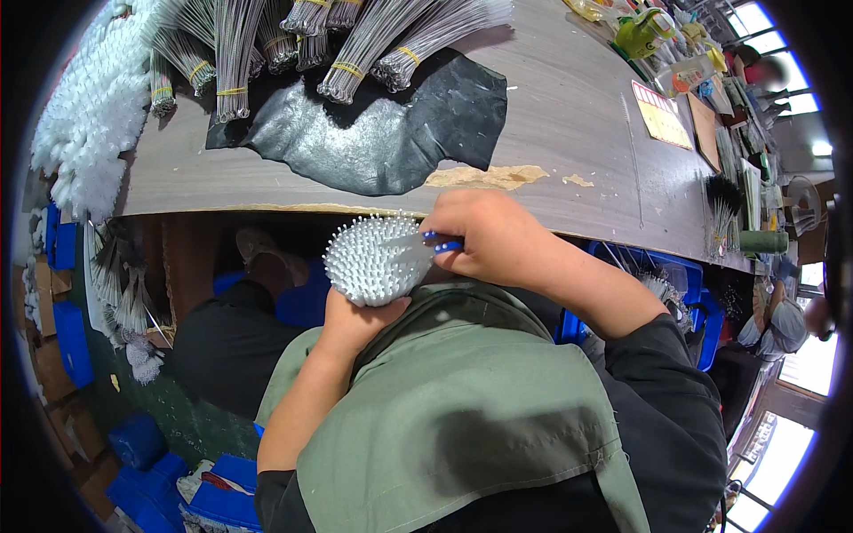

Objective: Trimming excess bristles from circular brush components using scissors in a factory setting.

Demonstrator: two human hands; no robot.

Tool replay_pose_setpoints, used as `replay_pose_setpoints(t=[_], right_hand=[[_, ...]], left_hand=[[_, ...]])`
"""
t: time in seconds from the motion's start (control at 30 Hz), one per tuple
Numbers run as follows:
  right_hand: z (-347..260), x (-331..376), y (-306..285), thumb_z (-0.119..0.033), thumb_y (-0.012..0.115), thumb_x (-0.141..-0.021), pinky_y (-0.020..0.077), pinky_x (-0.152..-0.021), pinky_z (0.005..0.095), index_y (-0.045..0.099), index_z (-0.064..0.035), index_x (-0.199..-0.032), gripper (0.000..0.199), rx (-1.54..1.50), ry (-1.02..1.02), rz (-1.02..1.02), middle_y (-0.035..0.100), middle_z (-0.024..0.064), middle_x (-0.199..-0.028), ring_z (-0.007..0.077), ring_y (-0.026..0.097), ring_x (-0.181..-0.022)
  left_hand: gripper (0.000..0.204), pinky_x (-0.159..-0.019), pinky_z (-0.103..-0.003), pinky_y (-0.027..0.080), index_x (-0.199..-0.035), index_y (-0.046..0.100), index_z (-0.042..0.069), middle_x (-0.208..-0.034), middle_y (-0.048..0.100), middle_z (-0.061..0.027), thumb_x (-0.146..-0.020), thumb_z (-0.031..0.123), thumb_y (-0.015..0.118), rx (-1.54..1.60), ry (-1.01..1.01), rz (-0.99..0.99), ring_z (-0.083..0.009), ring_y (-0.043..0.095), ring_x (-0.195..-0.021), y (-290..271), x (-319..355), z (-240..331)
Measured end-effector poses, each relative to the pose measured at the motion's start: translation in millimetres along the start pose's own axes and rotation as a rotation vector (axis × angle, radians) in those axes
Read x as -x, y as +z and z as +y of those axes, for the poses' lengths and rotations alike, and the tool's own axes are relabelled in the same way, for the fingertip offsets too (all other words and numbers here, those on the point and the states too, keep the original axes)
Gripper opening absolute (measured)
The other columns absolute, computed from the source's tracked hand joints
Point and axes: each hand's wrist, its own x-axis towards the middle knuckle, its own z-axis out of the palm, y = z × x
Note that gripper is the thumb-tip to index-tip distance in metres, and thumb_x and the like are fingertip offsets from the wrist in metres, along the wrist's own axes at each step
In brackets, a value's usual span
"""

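So the left hand (355, 322) is cupped under a round white bristle pad (371, 259), the kind of cushion with lots of little pins sticking up. Its fingers are wrapped around the underside, so you mostly just see the palm and wrist below it. The right hand (487, 233) comes in from the right with its fingers curled tight and pressed together around a small blue tool (444, 243), whose tip sits right at the pad's right edge, touching the pins. All of this is held in the air just off the near edge of the table (569, 115), above the lap and a green apron (462, 417). Farther back on the table lie bundles of metal wires (355, 44) tied with yellow bands, partly resting on a black sheet (391, 133). A pile of white brushes (89, 115) sits at the far left.
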Motion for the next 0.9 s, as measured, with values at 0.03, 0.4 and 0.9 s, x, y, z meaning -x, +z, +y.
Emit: replay_pose_setpoints(t=[0.03,0.4,0.9], right_hand=[[1.3,0.2,0.2,-0.003,0.070,-0.069,0.0464,-0.066,0.0384,0.065,-0.0027,-0.089,0.021,0.001,0.001,0.001,0.058,0.0120,-0.079,0.0318,0.057,-0.075],[7.3,3.8,4.0,-0.003,0.071,-0.069,0.0467,-0.065,0.0364,0.066,-0.0043,-0.087,0.018,-0.155,-0.020,0.033,0.059,0.0100,-0.078,0.0287,0.059,-0.073],[-19.8,20.1,-40.1,-0.003,0.060,-0.088,0.0449,-0.065,0.0287,0.058,-0.0045,-0.092,0.004,-0.173,-0.192,0.754,0.056,0.0049,-0.081,0.0169,0.055,-0.072]], left_hand=[[0.052,-0.092,-0.035,0.046,-0.112,0.062,0.003,-0.111,0.065,-0.0095,-0.063,0.010,0.079,-0.002,0.002,0.006,-0.0229,0.062,-0.103,0.4,0.1,0.6],[0.046,-0.094,-0.038,0.046,-0.109,0.065,0.007,-0.111,0.066,-0.0091,-0.066,0.017,0.076,-0.119,0.026,-0.067,-0.0268,0.061,-0.105,1.9,-4.1,6.9],[0.053,-0.097,-0.037,0.043,-0.111,0.066,0.006,-0.115,0.064,-0.0107,-0.060,0.008,0.081,-0.508,0.271,-0.213,-0.0256,0.059,-0.109,10.4,-4.1,14.7]])
